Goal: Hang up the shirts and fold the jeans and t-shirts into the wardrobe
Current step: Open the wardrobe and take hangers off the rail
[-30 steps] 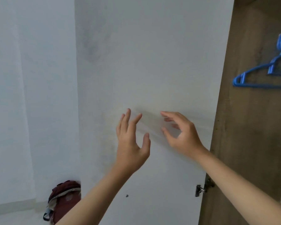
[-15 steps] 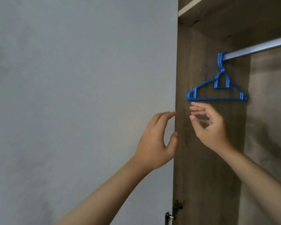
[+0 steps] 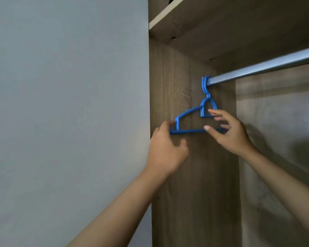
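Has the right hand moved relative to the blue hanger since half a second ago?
Yes. The right hand has risen from just below the blue hanger onto it, fingers now around its right side; the hanger still hooks the rail.

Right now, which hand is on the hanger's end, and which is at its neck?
The left hand holds the left end of the blue hanger. The right hand is at the middle, fingers by the neck loop, thumb at the bottom bar. The hanger hangs on the rail.
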The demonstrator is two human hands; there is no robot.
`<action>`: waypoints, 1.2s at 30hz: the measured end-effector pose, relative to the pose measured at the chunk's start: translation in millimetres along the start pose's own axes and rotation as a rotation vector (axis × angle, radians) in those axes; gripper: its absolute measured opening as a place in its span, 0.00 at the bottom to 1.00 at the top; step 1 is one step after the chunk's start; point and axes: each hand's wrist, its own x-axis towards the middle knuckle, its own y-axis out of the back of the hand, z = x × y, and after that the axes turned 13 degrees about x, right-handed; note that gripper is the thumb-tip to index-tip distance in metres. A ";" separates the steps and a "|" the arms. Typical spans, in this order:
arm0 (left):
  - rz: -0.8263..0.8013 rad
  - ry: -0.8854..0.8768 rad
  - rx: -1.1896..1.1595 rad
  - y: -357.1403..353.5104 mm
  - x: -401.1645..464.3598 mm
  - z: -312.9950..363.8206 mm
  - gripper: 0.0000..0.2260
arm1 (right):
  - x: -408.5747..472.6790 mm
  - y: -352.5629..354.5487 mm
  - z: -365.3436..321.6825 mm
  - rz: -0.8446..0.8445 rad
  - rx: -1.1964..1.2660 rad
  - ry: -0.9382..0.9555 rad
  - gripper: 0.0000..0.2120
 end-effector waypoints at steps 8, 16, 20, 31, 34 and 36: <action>0.117 -0.034 0.056 -16.6 16.3 -1.4 0.23 | 47.5 32.0 63.6 -0.222 -0.215 0.029 0.47; 0.142 -0.091 0.170 -23.2 23.7 -3.2 0.15 | 50.2 15.6 86.4 -0.221 -0.081 0.125 0.45; 0.196 -0.118 0.228 -20.9 25.2 -2.3 0.14 | 45.5 13.6 82.1 -0.246 -0.053 0.226 0.42; 0.216 -0.093 0.181 -3.9 29.6 13.5 0.16 | 51.9 22.2 52.6 -0.211 -0.135 0.331 0.40; 0.209 -0.070 0.181 7.4 22.0 14.8 0.16 | 47.8 22.6 38.7 -0.207 -0.171 0.344 0.40; 0.189 -0.065 0.180 18.2 13.3 15.0 0.17 | 42.4 20.5 28.1 -0.217 -0.174 0.350 0.41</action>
